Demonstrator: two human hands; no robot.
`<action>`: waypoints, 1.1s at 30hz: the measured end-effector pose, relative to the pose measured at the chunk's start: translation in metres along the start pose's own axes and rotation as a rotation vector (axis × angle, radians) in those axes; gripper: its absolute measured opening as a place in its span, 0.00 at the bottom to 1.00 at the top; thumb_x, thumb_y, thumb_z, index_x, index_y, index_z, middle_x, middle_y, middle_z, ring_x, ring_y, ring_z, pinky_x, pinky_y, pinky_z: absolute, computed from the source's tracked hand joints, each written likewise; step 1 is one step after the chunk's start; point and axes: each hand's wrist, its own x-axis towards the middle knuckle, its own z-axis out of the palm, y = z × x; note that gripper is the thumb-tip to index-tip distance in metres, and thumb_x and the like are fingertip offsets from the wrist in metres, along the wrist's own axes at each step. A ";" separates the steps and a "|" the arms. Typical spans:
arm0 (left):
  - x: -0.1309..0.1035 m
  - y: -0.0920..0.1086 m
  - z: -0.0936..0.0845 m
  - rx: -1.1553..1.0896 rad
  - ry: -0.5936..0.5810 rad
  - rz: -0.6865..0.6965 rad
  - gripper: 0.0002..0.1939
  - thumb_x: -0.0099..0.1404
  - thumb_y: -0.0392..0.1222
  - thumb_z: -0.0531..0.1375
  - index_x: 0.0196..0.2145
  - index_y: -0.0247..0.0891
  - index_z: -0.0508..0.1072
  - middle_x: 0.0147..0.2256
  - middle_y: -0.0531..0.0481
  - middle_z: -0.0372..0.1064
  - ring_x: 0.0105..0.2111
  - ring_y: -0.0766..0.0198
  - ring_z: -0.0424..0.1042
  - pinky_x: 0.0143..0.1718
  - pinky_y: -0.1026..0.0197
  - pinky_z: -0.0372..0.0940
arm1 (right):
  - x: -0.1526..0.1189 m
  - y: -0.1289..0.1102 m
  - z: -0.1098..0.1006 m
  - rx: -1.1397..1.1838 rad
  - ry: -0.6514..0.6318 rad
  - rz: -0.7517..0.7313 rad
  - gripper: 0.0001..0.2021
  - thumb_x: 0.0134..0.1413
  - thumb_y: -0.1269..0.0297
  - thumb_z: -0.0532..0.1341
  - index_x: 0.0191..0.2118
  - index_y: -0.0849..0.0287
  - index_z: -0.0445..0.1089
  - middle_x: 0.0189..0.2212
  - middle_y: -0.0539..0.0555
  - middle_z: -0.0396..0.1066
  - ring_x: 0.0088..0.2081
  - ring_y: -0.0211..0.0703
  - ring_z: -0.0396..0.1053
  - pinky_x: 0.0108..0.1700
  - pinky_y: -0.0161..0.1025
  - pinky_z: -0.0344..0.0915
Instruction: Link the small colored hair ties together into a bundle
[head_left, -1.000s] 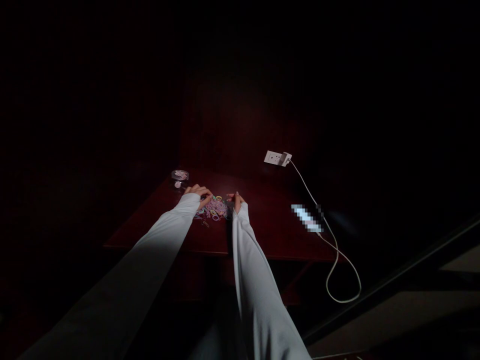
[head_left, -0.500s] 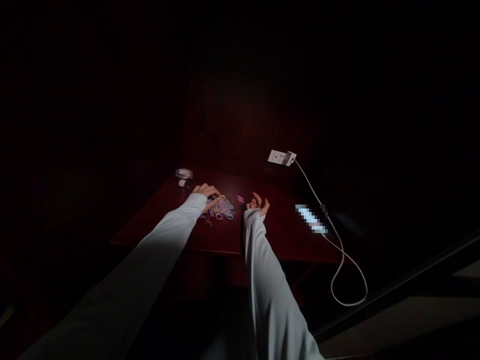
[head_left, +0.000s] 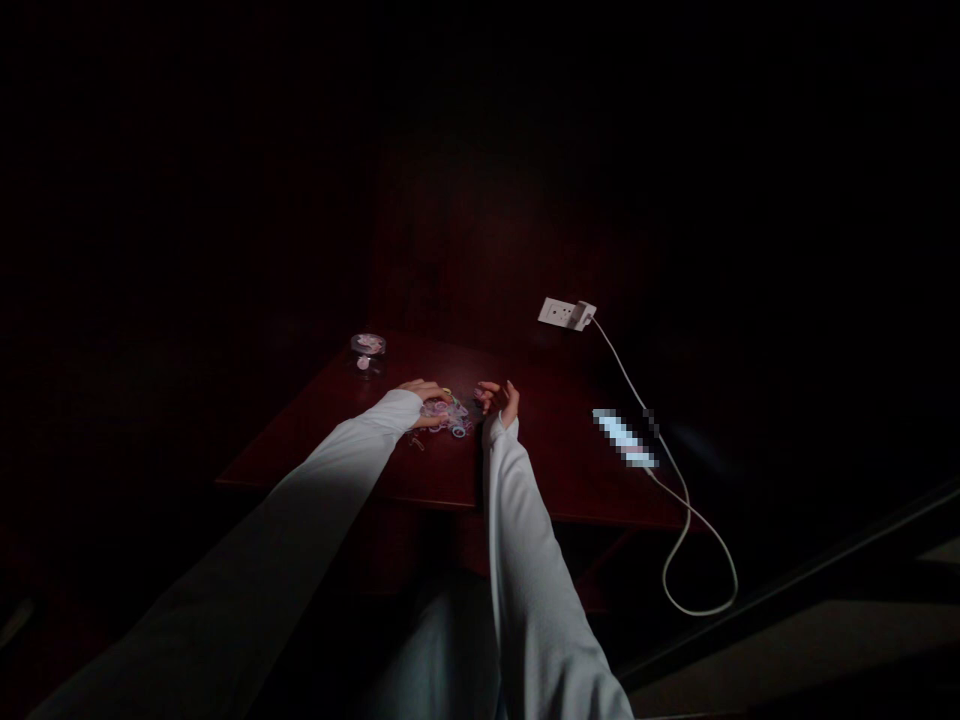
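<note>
Open tabletop (head_left: 553, 460) stretches between the right hand (head_left: 502, 400) and a pixelated device (head_left: 624, 438) trailing a white cable (head_left: 702, 613); a lidded jar (head_left: 368, 357) blocks the far left, beyond the left hand (head_left: 430, 394).

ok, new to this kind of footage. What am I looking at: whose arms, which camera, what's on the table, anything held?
No machine here: it's one person's bare left hand and right hand, in pale sleeves, seen from a camera worn on their head, looking forward and down. On the dark red table lies a pile of small coloured loops, with a clear jar beyond it to the left and a bright pixelated object to the right. The left hand is at the pile, the right just beside it. Too dark to tell what either holds.
</note>
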 end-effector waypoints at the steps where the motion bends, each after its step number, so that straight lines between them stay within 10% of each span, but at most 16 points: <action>1: 0.001 -0.001 -0.001 -0.029 0.007 -0.001 0.14 0.62 0.48 0.65 0.45 0.47 0.81 0.47 0.50 0.79 0.45 0.57 0.74 0.53 0.57 0.66 | 0.000 0.000 0.000 -0.005 -0.004 -0.005 0.30 0.57 0.37 0.52 0.25 0.59 0.75 0.18 0.51 0.67 0.18 0.34 0.55 0.21 0.34 0.51; 13: 0.007 0.001 -0.002 -0.310 0.303 -0.280 0.14 0.62 0.46 0.63 0.44 0.39 0.78 0.35 0.49 0.79 0.32 0.63 0.74 0.31 0.64 0.65 | -0.001 0.011 0.009 -0.291 -0.071 -0.085 0.24 0.51 0.39 0.60 0.24 0.57 0.76 0.19 0.50 0.70 0.26 0.40 0.67 0.30 0.37 0.61; 24: 0.000 0.001 -0.008 0.089 0.245 -0.305 0.08 0.66 0.44 0.61 0.39 0.46 0.81 0.33 0.51 0.79 0.38 0.57 0.74 0.52 0.52 0.61 | -0.003 0.023 0.008 -0.422 -0.101 -0.160 0.15 0.51 0.49 0.63 0.25 0.55 0.77 0.29 0.52 0.80 0.36 0.46 0.75 0.42 0.39 0.69; 33: 0.000 0.010 -0.012 0.121 0.213 -0.195 0.09 0.70 0.44 0.60 0.44 0.46 0.79 0.45 0.50 0.78 0.46 0.55 0.70 0.51 0.53 0.56 | -0.001 0.029 0.005 -0.466 -0.090 -0.185 0.13 0.51 0.52 0.64 0.26 0.54 0.78 0.29 0.51 0.79 0.33 0.44 0.72 0.42 0.39 0.68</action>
